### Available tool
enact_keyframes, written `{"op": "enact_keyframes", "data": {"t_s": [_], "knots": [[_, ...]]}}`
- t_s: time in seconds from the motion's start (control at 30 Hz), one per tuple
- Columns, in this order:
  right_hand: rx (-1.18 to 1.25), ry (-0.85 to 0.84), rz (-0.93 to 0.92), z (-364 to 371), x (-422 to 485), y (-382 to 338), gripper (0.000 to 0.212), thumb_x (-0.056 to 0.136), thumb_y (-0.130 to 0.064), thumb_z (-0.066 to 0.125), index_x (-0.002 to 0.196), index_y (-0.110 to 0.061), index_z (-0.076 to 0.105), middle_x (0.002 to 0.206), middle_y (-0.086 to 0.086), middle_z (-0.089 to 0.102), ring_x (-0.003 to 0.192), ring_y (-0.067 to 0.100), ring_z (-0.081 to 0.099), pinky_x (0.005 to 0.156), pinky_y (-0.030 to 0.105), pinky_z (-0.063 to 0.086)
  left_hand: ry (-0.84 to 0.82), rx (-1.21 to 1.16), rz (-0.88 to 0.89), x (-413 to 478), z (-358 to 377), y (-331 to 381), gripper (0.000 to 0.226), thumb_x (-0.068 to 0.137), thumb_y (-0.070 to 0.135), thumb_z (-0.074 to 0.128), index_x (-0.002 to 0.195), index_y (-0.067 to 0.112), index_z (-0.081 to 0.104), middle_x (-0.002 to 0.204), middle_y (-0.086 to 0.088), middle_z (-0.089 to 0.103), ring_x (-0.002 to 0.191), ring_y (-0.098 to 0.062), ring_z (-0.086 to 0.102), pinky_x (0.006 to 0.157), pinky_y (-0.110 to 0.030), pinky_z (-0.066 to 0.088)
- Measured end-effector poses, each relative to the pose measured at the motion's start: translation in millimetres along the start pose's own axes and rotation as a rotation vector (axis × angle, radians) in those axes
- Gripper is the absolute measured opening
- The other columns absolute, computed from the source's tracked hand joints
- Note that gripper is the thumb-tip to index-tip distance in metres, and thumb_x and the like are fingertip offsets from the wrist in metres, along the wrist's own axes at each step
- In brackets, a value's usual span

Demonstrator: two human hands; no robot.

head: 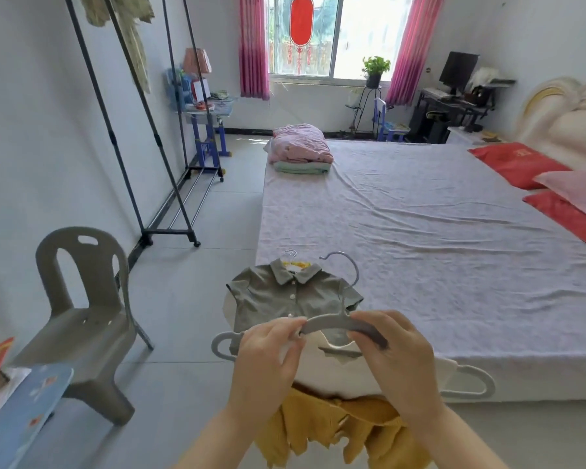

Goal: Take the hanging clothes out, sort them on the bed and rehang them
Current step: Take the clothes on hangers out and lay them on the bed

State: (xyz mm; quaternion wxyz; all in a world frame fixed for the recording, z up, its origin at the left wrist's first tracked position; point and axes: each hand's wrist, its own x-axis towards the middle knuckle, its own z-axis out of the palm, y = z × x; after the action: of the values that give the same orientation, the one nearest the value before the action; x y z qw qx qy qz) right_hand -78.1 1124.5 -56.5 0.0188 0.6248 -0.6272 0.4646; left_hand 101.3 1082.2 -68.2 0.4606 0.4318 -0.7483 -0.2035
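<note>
Hanger: grey hanger (329,324) held just above the near corner of the bed (420,248), bar running left to right, hook pointing away from the person.
Left grip: left grip (268,346) pinches the bar's left end between thumb and fingertips, and has nothing else in it.
Right grip: right grip (389,350) is closed round the bar's right arm, fingers curled over the top.
Shirt: small olive shirt (285,299) lies flat on the bed corner, buttons up and collar at the far end. A small hook shows at the collar.
Relation: the shirt sits just beyond and under the held bar. Its long axis runs away from the person, so it crosses the bar at right angles, and hook and collar face the same way. The left grip hangs over the hem and is slightly the nearer.
Step, as judged: sorting on the bed, with this hanger about to be matched to a garment. Which garment cannot be told.
Under the shirt: white garment (329,370), with a yellow garment (318,424) spilling off the bed edge toward the person.
Spare hangers: one pale hanger (222,345) left of the shirt, another (471,384) at the bed's edge on the right.
Rack: clothes rack (156,135) stands well apart on the left, with one pale garment (129,35) hanging from it.
</note>
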Motion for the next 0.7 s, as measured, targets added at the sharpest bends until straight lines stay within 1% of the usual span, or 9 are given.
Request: {"op": "enact_keyframes", "data": {"t_s": [0.1,0.2,0.27,0.33,0.4,0.47,0.6,0.63,0.7], "knots": [[0.064,-0.016,0.04,26.7,43.5,22.2,0.034,0.069,-0.004,0.078,0.095,-0.024,0.07,0.089,-0.019,0.06,0.082,-0.001,0.059,0.072,0.01,0.049,0.002,0.028,0.01,50.1,16.5,-22.9,0.026,0.076,0.011,0.068,0.102,0.017,0.069,0.094,0.018,0.062,0.088,-0.007,0.062,0.08,-0.047,0.051],[0.096,-0.027,0.047,51.7,80.9,43.2,0.034,0.07,-0.003,0.078,0.095,-0.024,0.07,0.089,-0.018,0.06,0.082,0.0,0.06,0.071,0.011,0.049,-0.014,0.052,-0.002,91.0,30.3,-42.5,0.026,0.077,0.011,0.068,0.102,0.018,0.069,0.094,0.019,0.062,0.087,-0.007,0.062,0.079,-0.046,0.051],[0.114,-0.034,0.054,71.6,110.2,62.0,0.034,0.069,-0.002,0.079,0.094,-0.022,0.07,0.087,-0.015,0.061,0.081,-0.001,0.059,0.071,0.009,0.048,-0.018,0.064,-0.019,120.9,43.7,-58.5,0.027,0.077,0.007,0.07,0.102,0.017,0.069,0.095,0.017,0.063,0.087,-0.011,0.063,0.079,-0.048,0.051],[0.125,-0.045,0.05,91.9,139.7,82.8,0.033,0.067,-0.001,0.079,0.093,-0.019,0.071,0.086,-0.015,0.059,0.083,-0.004,0.056,0.073,0.002,0.043,-0.014,0.074,-0.058,148.9,58.3,-75.7,0.028,0.077,0.003,0.071,0.102,0.016,0.069,0.095,0.014,0.064,0.087,-0.012,0.063,0.079,-0.048,0.051],[0.134,-0.066,0.044,114.6,168.1,107.2,0.032,0.066,-0.001,0.08,0.092,-0.018,0.072,0.086,-0.016,0.058,0.083,-0.007,0.054,0.072,-0.001,0.04,-0.007,0.094,-0.094,176.1,75.4,-94.9,0.029,0.077,0.003,0.071,0.102,0.016,0.069,0.096,0.01,0.067,0.087,-0.011,0.063,0.081,-0.045,0.051],[0.177,-0.1,0.057,137.0,197.7,131.0,0.032,0.066,0.0,0.08,0.09,-0.018,0.072,0.084,-0.016,0.059,0.081,-0.007,0.054,0.07,0.0,0.041,-0.018,0.12,-0.132,203.9,92.6,-111.3,0.028,0.077,0.002,0.071,0.102,0.015,0.069,0.095,0.007,0.069,0.087,-0.011,0.063,0.081,-0.041,0.051],[0.235,-0.166,0.1,179.2,250.4,175.2,0.031,0.064,0.003,0.079,0.086,-0.017,0.073,0.081,-0.01,0.063,0.076,0.0,0.057,0.064,0.006,0.044,-0.06,0.151,-0.244,257.6,126.2,-142.8,0.026,0.077,0.001,0.07,0.099,0.014,0.07,0.091,0.006,0.07,0.084,-0.012,0.064,0.078,-0.025,0.047],[0.244,-0.193,0.119,190.6,260.6,185.6,0.032,0.064,0.003,0.079,0.087,-0.018,0.073,0.081,-0.009,0.063,0.075,0.002,0.058,0.064,0.007,0.044,-0.079,0.16,-0.274,269.3,132.2,-151.1,0.026,0.077,0.002,0.07,0.1,0.014,0.07,0.093,0.006,0.07,0.086,-0.012,0.064,0.079,-0.023,0.046],[0.254,-0.286,0.182,214.8,280.7,208.0,0.03,0.069,0.0,0.076,0.091,-0.021,0.072,0.084,-0.009,0.063,0.074,0.006,0.06,0.065,0.007,0.042,-0.122,0.179,-0.338,288.9,145.0,-168.9,0.029,0.08,0.005,0.068,0.107,0.015,0.068,0.101,0.005,0.069,0.095,-0.011,0.062,0.086,-0.023,0.045]]}}
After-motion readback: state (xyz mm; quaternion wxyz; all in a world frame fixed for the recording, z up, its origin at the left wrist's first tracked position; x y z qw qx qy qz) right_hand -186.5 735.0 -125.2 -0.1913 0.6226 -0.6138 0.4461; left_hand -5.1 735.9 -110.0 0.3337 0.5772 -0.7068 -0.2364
